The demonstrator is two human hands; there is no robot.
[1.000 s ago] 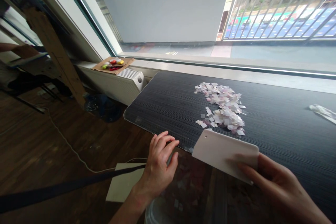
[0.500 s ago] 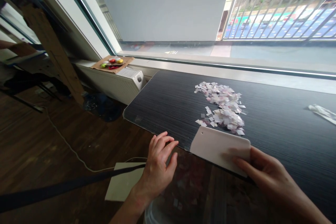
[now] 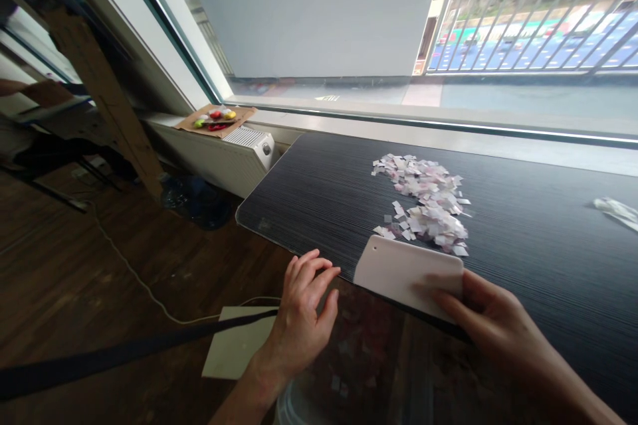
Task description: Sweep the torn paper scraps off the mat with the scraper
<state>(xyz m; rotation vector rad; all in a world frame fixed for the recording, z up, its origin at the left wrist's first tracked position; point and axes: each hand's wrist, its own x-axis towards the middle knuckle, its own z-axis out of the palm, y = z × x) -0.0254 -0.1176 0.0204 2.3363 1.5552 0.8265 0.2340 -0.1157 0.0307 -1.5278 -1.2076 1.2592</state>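
Note:
My right hand pinches the right end of a flat white plastic scraper with a small hole in its corner. The scraper lies at the front edge of the dark wood-grain table. Just behind it spreads a pile of small whitish paper pieces, some tinged pink. With fingers spread and bent, my left hand hovers by the table edge, left of the scraper, and holds nothing. Below the edge, a clear container shows partly, with a few pieces dimly visible there.
A crumpled white strip lies on the table's right side. Colourful small items rest on cardboard above a radiator. A large bottle, a cable and a pale board are on the floor. A dark strap crosses the lower left.
My right hand has slid the scraper slightly left along the table edge. My left hand and the paper pile look nearly the same.

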